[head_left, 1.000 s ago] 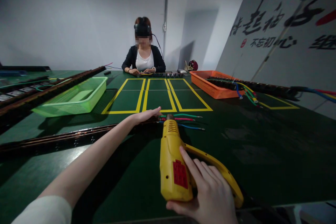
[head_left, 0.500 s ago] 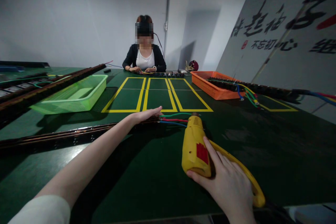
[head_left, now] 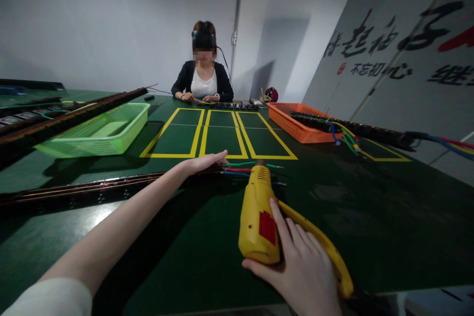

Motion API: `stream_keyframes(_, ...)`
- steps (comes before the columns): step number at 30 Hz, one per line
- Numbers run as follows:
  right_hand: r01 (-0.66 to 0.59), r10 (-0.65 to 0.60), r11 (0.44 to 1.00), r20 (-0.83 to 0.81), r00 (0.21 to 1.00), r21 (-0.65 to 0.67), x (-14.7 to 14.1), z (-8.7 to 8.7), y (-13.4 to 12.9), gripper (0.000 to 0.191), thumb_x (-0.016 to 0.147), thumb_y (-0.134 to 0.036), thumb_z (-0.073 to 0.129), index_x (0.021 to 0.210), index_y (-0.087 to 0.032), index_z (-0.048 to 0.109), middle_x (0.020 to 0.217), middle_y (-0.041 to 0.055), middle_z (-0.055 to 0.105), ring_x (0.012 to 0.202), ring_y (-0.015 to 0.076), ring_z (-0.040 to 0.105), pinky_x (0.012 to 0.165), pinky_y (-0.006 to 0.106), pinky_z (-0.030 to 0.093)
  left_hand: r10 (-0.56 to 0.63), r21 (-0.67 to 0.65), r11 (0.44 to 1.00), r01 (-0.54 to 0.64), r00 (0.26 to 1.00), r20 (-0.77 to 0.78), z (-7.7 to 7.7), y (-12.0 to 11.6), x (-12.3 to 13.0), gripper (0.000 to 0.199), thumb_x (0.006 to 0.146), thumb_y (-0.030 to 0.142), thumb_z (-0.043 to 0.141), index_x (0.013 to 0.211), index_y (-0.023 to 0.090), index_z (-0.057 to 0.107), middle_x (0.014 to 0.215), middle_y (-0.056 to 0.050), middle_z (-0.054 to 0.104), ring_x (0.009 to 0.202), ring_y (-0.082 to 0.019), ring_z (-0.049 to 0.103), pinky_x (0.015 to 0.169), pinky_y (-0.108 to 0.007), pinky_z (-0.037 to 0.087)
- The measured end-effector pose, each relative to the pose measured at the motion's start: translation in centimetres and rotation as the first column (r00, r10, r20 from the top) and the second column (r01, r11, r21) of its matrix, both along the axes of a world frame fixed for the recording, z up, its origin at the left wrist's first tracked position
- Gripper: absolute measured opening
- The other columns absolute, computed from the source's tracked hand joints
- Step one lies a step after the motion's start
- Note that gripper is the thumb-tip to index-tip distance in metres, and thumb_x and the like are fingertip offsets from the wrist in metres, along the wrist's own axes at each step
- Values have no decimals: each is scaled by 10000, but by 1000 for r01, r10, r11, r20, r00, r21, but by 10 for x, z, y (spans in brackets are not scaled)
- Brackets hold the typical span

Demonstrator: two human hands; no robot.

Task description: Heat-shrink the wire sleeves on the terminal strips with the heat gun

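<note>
The right hand (head_left: 301, 266) has its grip around a yellow heat gun (head_left: 256, 217). The gun's nose points to twelve o'clock, by the coloured wires (head_left: 239, 170). The left hand (head_left: 207, 162) touches the dark strip (head_left: 92, 190), which runs toward nine o'clock; I can't tell if that grip is closed.

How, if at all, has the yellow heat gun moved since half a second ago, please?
Yes, the heat gun has moved left against the yellow tape rectangles.
</note>
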State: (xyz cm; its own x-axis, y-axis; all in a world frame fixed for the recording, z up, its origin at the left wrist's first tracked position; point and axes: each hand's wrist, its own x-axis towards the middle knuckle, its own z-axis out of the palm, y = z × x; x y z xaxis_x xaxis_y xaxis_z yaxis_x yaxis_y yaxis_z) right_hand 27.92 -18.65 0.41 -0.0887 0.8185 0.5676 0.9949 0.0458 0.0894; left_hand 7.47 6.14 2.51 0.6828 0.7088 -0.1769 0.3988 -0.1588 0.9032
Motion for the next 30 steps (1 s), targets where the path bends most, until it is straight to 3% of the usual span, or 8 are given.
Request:
stream_keyframes(4,-154,152,987,37,988,51,-24,1,-5,1077,596,-855,391,1387,-129,300,932,85,631,799,219,587,684,341,452,-28,21,999,28,999,19,-2,1,1,746,799,728,228,1039,151,635,1098,-52,632,1006,-214,548,936,-301,345)
stream_keyframes(9,-227,225,971,38,974,68,-39,0,-8,1103,606,-867,341,1387,-90,291,922,97,627,784,219,577,692,349,439,-24,20,1000,23,999,48,-2,0,2,737,815,706,231,1063,124,609,1097,-66,629,992,-208,550,907,-287,364)
stream_keyframes(15,-239,241,968,-30,970,74,-38,-3,-7,1115,596,-853,388,1421,-121,224,817,63,596,713,192,546,656,328,405,-64,34,998,62,996,62,-6,3,1,732,812,713,233,1003,132,634,1050,-54,646,945,-200,564,915,-297,364)
stream_keyframes(25,-162,156,987,-182,971,-19,-20,-6,-5,1120,524,-911,328,1405,-222,284,974,71,594,874,221,549,787,364,379,-6,4,1000,6,1000,26,-4,1,1,758,798,726,240,1107,139,606,1171,-63,601,1080,-230,525,975,-300,332)
stream_keyframes(30,-127,120,992,-178,977,-24,-7,-2,-2,1115,513,-876,440,1419,-256,241,980,39,606,909,209,560,794,348,392,-14,23,1000,14,1000,-3,-4,1,0,748,804,722,220,1074,153,623,1147,-61,614,1054,-220,537,960,-299,341)
